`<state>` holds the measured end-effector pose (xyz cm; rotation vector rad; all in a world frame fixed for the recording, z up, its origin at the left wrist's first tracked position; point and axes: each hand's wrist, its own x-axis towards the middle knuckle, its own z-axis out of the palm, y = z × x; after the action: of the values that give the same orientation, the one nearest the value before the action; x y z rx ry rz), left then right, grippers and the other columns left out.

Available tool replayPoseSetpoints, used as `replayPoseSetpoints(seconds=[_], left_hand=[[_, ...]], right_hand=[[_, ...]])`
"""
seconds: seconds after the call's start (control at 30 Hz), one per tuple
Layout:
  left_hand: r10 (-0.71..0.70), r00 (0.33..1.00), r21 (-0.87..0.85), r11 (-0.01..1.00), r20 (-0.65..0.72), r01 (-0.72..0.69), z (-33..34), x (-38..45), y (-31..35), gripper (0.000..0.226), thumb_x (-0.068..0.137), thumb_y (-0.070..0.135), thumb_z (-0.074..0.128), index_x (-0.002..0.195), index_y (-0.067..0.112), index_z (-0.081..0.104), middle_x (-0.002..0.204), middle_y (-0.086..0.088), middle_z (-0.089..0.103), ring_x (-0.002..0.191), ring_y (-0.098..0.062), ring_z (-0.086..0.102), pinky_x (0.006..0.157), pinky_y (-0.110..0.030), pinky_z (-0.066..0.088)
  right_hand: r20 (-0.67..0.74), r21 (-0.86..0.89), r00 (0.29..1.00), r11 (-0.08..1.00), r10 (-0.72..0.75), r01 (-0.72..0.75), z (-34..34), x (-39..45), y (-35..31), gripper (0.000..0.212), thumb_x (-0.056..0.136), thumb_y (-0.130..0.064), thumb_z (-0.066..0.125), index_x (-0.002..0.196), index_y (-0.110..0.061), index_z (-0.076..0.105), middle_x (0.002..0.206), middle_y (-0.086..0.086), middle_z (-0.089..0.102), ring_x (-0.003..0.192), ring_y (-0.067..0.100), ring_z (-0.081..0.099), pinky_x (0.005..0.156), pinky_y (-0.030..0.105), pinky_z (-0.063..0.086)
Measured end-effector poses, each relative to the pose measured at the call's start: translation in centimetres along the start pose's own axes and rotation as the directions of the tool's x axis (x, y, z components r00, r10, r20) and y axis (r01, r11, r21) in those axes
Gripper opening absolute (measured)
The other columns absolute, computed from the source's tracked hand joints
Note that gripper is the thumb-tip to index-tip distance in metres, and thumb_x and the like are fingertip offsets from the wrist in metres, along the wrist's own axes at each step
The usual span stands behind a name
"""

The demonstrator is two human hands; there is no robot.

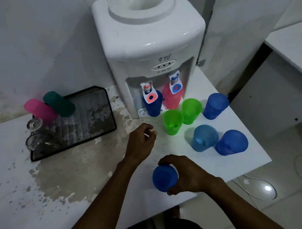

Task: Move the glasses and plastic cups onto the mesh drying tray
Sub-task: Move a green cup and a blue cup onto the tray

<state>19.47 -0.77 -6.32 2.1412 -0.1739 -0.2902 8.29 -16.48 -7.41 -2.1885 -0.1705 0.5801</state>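
Holding a blue cup (pixel 164 178) in our right hand (pixel 190 174), grip wrapped around it above the worktop (pixel 61 186), we see our left hand (pixel 141 142) loosely curled and empty; pink cup (pixel 40 109), green cup (pixel 59 104) and two glasses (pixel 34 133) sit on the mesh tray (pixel 92 119).

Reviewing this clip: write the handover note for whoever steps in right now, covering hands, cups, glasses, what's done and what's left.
Right hand grips a blue cup near the counter's front edge. Left hand hovers empty, loosely curled.
On the mesh tray: pink cup, dark green cup, two glasses.
Left: held cup, two green cups, three blue cups on the counter, two under the dispenser taps.
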Motion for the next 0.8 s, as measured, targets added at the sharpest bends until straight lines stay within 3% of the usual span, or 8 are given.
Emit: replayPoseSetpoints(seconds=[0.13, 0.33, 0.43, 0.57, 0.7, 0.8], left_hand=[[-0.076, 0.997, 0.047, 0.996, 0.007, 0.075, 1.5, 1.4, 0.7, 0.036, 0.086, 0.024, 0.064, 0.12, 0.015, 0.056, 0.104, -0.005, 0.064, 0.082, -0.016, 0.062, 0.076, -0.032, 0.054], [-0.101, 0.988, 0.18, 0.98, 0.115, 0.079, 4.7, 4.1, 1.3, 0.085, 0.062, 0.026, 0.08, 0.135, 0.019, 0.039, 0.131, -0.006, 0.053, 0.117, -0.027, 0.052, 0.094, -0.046, 0.048], [-0.075, 0.991, 0.207, 0.977, 0.109, 0.051, 5.8, 5.1, 1.9, 0.091, 0.051, 0.037, 0.082, 0.129, 0.024, 0.039, 0.127, -0.004, 0.055, 0.116, -0.028, 0.053, 0.088, -0.047, 0.051], [-0.048, 0.995, 0.184, 0.983, 0.091, 0.031, 7.3, 5.9, 2.7, 0.084, 0.055, 0.039, 0.085, 0.125, 0.024, 0.042, 0.128, -0.003, 0.057, 0.116, -0.028, 0.054, 0.09, -0.045, 0.051], [-0.022, 0.998, 0.143, 0.99, 0.064, 0.013, 7.4, 5.5, 2.6, 0.075, 0.059, 0.032, 0.085, 0.123, 0.02, 0.046, 0.122, -0.003, 0.06, 0.11, -0.024, 0.056, 0.086, -0.035, 0.049], [-0.057, 0.997, 0.088, 0.995, 0.049, 0.053, 5.6, 4.5, 1.6, 0.076, 0.048, 0.04, 0.08, 0.117, 0.022, 0.051, 0.114, -0.003, 0.061, 0.102, -0.022, 0.06, 0.082, -0.034, 0.053]], right_hand=[[-0.096, 0.01, 0.995, 1.0, 0.003, -0.002, -0.4, -0.4, 0.4, 0.084, 0.057, -0.038, 0.082, 0.132, -0.028, 0.047, 0.132, -0.009, 0.056, 0.116, 0.012, 0.054, 0.102, 0.034, 0.045], [-0.398, 0.096, 0.917, 0.995, 0.043, -0.005, -1.4, -1.9, 0.8, 0.08, 0.055, -0.038, 0.08, 0.129, -0.026, 0.054, 0.121, -0.014, 0.063, 0.106, 0.002, 0.059, 0.088, 0.026, 0.054], [-0.513, 0.118, 0.856, 0.993, 0.068, -0.008, -2.5, -2.8, 0.8, 0.078, 0.055, -0.044, 0.075, 0.127, -0.023, 0.056, 0.117, -0.013, 0.064, 0.103, 0.002, 0.06, 0.081, 0.02, 0.052], [-0.582, 0.189, 0.804, 0.982, 0.118, -0.007, -3.5, -3.4, 1.0, 0.077, 0.058, -0.047, 0.07, 0.128, -0.021, 0.054, 0.119, -0.01, 0.062, 0.107, 0.004, 0.058, 0.084, 0.021, 0.052], [-0.607, 0.236, 0.781, 0.972, 0.147, 0.001, -3.6, -3.4, 0.6, 0.073, 0.06, -0.047, 0.067, 0.128, -0.024, 0.054, 0.118, -0.009, 0.061, 0.108, 0.006, 0.056, 0.084, 0.017, 0.049], [-0.603, 0.288, 0.785, 0.956, 0.142, 0.048, -3.3, -2.5, -0.5, 0.068, 0.06, -0.042, 0.063, 0.126, -0.026, 0.056, 0.116, -0.008, 0.061, 0.109, 0.01, 0.056, 0.084, 0.022, 0.051]])
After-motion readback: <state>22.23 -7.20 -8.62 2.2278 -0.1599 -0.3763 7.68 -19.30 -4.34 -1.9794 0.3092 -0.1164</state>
